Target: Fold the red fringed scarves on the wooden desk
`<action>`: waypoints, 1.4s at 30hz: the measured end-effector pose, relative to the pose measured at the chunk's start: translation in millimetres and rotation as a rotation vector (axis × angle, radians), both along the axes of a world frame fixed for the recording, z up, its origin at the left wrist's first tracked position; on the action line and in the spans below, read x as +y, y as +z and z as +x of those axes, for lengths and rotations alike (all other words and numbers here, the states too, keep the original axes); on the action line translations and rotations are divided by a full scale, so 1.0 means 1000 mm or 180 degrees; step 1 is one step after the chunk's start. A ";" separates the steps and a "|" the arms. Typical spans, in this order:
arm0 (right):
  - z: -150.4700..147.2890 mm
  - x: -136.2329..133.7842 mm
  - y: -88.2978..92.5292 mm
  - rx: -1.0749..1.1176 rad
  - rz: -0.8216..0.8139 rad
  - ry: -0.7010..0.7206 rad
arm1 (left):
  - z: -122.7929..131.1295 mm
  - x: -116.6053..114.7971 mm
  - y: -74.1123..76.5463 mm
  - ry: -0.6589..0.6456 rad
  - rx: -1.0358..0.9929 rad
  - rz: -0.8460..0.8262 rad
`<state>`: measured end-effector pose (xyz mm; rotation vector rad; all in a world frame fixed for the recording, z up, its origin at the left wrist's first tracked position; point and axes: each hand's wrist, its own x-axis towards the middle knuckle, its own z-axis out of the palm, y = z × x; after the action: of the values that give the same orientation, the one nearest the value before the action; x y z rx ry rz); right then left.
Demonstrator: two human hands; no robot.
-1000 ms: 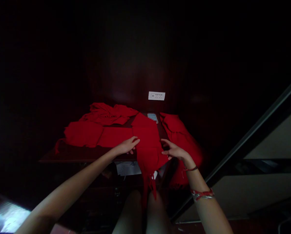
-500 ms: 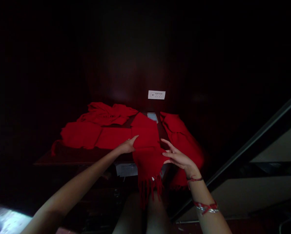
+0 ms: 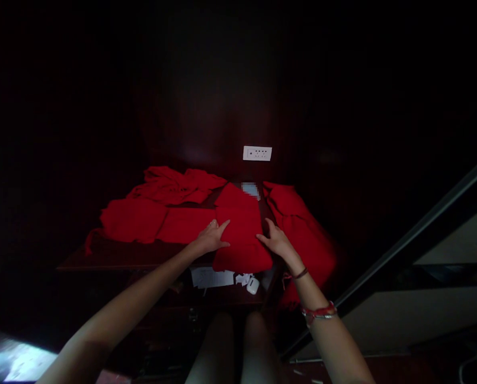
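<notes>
A red scarf lies across the dark tabletop, its near end making a broad flap over the front edge. My left hand rests at the flap's left side, fingers spread on the cloth. On the opposite side, my right hand has thumb and fingers apart, its fingertips at the scarf's right edge. From the flap, a flat red strip runs left to a folded red piece. The fringe is out of sight.
Crumpled red cloth lies at the back left, and more red cloth drapes on the right. Below the tabletop are papers and a small white case. A socket plate is on the wall.
The hanging fringed end is no longer visible; the flap now ends higher, uncovering the white case and papers. My right hand has moved left and up along the scarf's edge. My left hand has barely moved.
</notes>
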<state>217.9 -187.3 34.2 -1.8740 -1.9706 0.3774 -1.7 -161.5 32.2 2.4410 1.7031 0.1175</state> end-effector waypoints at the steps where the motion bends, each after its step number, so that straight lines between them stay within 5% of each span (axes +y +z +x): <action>1: -0.003 0.005 -0.002 -0.0161 -0.0040 0.0051 | 0.000 0.001 -0.001 -0.0064 0.0052 0.0008; 7: -0.004 0.010 -0.015 -0.0968 -0.0319 0.0364 | -0.017 0.004 -0.009 -0.0357 0.0103 -0.0425; 13: -0.016 0.022 -0.007 -0.0838 -0.0488 0.0426 | -0.018 0.012 0.001 -0.0394 0.0041 -0.0745; 18: -0.037 0.056 -0.004 -0.0523 -0.0179 0.0135 | 0.005 0.048 0.012 -0.0220 -0.0204 -0.0052; 27: -0.030 0.091 -0.026 -0.1028 -0.0586 0.0179 | 0.001 0.090 -0.031 0.0184 -0.0124 0.0263; 42: -0.033 0.126 -0.014 -0.1183 -0.0968 0.0108 | 0.001 0.113 -0.038 0.0979 -0.0330 0.0469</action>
<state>185.1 -60.9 20.4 -2.2349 -2.2935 0.3777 -0.7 -48.5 -5.5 2.2032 2.0749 0.4128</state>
